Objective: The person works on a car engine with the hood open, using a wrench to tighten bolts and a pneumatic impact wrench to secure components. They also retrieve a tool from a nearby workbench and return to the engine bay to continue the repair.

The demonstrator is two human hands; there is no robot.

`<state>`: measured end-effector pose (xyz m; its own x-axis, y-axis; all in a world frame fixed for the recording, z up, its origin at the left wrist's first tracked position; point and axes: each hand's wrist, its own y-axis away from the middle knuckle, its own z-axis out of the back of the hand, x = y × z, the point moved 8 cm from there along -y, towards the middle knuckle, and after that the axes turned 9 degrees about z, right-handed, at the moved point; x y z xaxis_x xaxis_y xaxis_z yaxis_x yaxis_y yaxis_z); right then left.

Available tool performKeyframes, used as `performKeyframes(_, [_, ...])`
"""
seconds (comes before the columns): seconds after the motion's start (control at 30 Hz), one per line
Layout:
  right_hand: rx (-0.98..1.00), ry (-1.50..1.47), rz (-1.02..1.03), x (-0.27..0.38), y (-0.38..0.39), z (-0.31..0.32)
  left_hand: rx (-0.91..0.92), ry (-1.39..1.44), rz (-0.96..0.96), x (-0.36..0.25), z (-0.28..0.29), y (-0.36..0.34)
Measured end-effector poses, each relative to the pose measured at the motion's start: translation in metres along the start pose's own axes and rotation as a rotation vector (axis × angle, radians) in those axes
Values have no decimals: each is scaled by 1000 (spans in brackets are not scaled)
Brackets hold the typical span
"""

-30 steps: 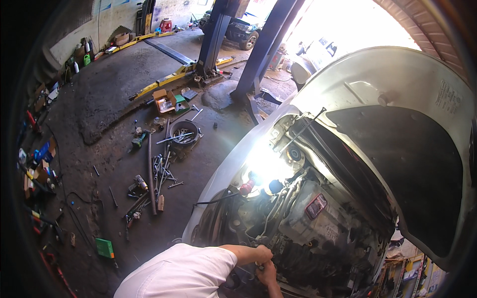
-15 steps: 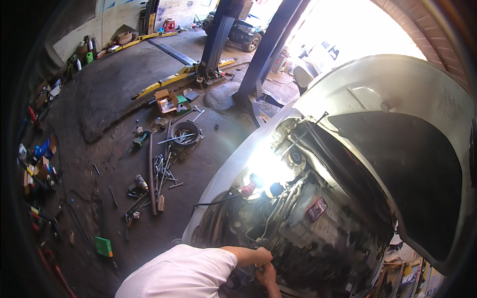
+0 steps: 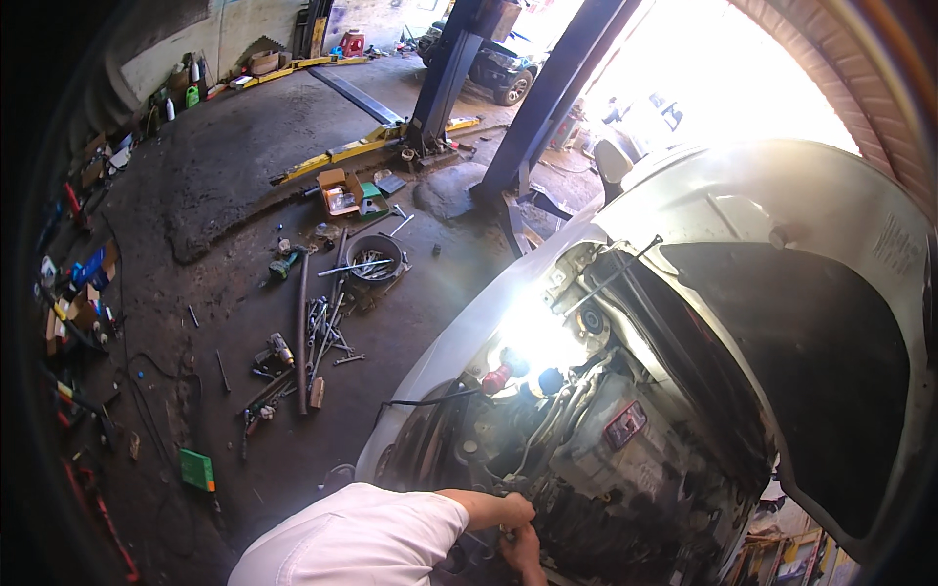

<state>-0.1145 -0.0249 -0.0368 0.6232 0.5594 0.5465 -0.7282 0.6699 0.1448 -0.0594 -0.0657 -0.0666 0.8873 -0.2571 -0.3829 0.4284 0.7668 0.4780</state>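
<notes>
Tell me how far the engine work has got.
Done: the hood is raised and tools lie spread on the floor. In hand: left hand and right hand work close together low in the engine bay; their grip is unclear. Left: closing the hood, gathering tools.

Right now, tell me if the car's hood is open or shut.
Open: the hood is raised, its dark underside showing, with the engine bay exposed beneath it.

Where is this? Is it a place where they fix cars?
Yes, it looks like a car repair garage. A white car stands with its hood up and the engine showing, a blue car lift post rises behind, and tools lie scattered over the concrete floor.
</notes>
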Motion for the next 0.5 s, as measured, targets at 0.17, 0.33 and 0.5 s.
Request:
performKeyframes(0.17, [-4,-36,-19,3,-1,3,23,-18,2,-1,1,1])
performKeyframes(0.33, [10,-22,-17,3,0,3,38,24,20,0,3,4])
performKeyframes(0.5, [41,-60,42,3,-2,6,44,23,22,0,3,4])
